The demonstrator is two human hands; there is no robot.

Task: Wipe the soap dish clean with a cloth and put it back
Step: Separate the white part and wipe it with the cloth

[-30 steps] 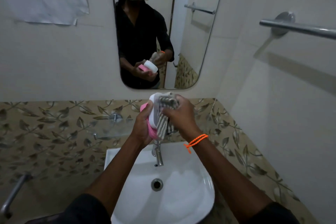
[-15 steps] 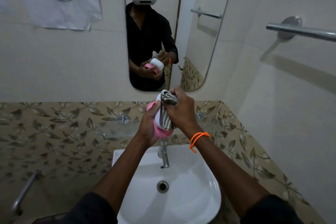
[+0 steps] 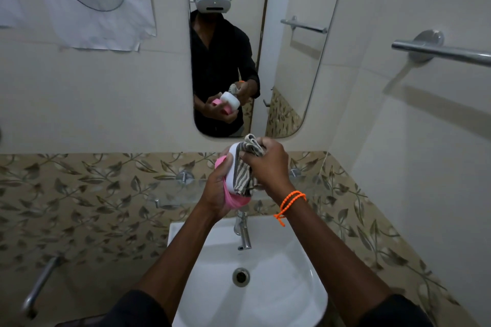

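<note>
Gripping pink-and-white plastic soap dish from below, left hand is holding it on edge, above white ceramic basin and chrome tap. Right hand is clutching bunched grey-and-white striped cloth, fingers curled round it, pressing it against dish's white face. Orange beaded band is sitting on rt wrist. Wall mirror w/ rounded corners is reflecting both hands, dish & cloth.
</note>
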